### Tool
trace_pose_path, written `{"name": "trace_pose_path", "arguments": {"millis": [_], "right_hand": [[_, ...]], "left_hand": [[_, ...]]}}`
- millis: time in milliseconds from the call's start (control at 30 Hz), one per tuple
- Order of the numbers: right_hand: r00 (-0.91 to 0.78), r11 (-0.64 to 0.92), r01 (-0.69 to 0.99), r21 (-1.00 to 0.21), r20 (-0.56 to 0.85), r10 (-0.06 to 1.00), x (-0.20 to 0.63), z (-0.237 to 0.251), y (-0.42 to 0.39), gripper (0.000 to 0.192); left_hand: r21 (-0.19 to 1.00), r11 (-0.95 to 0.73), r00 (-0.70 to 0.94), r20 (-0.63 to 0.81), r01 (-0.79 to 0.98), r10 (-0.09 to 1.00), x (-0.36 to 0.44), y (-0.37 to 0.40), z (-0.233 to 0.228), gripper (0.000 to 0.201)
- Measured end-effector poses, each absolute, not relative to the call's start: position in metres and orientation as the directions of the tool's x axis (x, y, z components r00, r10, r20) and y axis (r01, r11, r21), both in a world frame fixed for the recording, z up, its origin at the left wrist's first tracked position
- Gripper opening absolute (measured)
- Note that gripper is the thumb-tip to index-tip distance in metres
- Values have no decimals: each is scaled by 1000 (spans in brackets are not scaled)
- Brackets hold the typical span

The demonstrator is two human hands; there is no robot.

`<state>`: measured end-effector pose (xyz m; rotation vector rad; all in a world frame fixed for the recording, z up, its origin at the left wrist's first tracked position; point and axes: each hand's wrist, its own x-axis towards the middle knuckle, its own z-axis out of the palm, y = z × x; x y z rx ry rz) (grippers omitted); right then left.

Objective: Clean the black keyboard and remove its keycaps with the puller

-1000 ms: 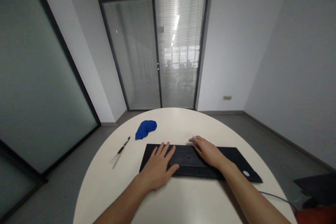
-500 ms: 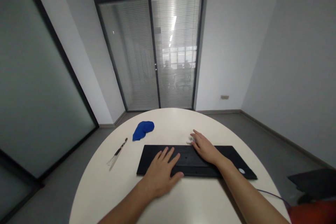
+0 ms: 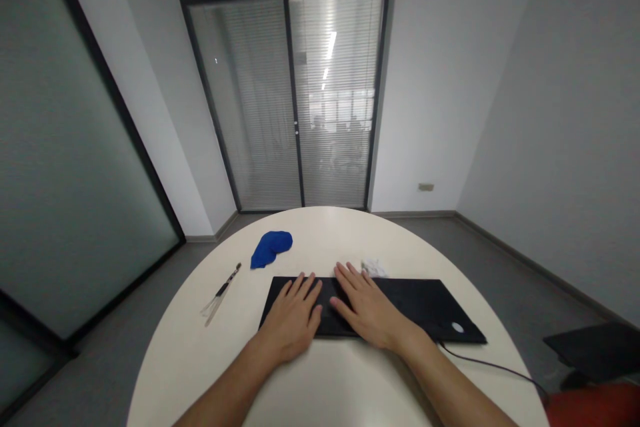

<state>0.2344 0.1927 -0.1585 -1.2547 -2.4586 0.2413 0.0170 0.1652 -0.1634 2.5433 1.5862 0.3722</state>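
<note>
A long black keyboard (image 3: 413, 303) lies across the table with a plain underside up, a pale oval sticker at its right end and a cable (image 3: 487, 362) leaving its near edge. My left hand (image 3: 293, 320) rests palm down over its left part, fingers stretched and slightly apart. Beside it, my right hand (image 3: 367, 307) lies flat over the middle, fingers extended toward the far edge and thumb apart. Both hands hold nothing. Just past the far edge, near my right fingertips, sits a crumpled white tissue (image 3: 375, 268).
A blue cloth (image 3: 273, 247) lies crumpled at the back left of the round white table (image 3: 325, 217). Left of the keyboard are a small dark-handled brush (image 3: 225, 285) and thin pale sticks (image 3: 214, 313). A black and red chair (image 3: 595, 350) stands at right.
My right hand has moved left and nearer, from beside the tissue onto the keyboard's middle. My left hand has shifted slightly left. The tissue now shows more fully.
</note>
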Motion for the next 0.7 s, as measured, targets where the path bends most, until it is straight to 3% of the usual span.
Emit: {"name": "trace_pose_path", "arguments": {"millis": [67, 267, 400, 567, 700], "right_hand": [[-585, 595, 724, -349, 147, 797, 222, -160, 183, 74], [-606, 579, 733, -357, 46, 794, 213, -156, 175, 85], [-614, 603, 717, -350, 90, 784, 210, -149, 175, 82], [-638, 668, 651, -361, 218, 739, 204, -142, 174, 64], [-575, 631, 712, -307, 261, 775, 207, -140, 168, 69]], "left_hand": [[210, -409, 387, 141, 888, 911, 6, 173, -166, 54], [177, -365, 361, 51, 914, 931, -7, 186, -173, 57], [182, -354, 351, 50, 917, 935, -10, 187, -172, 57], [189, -310, 309, 32, 932, 950, -21, 189, -168, 61], [198, -278, 280, 21, 940, 960, -30, 191, -165, 63]]}}
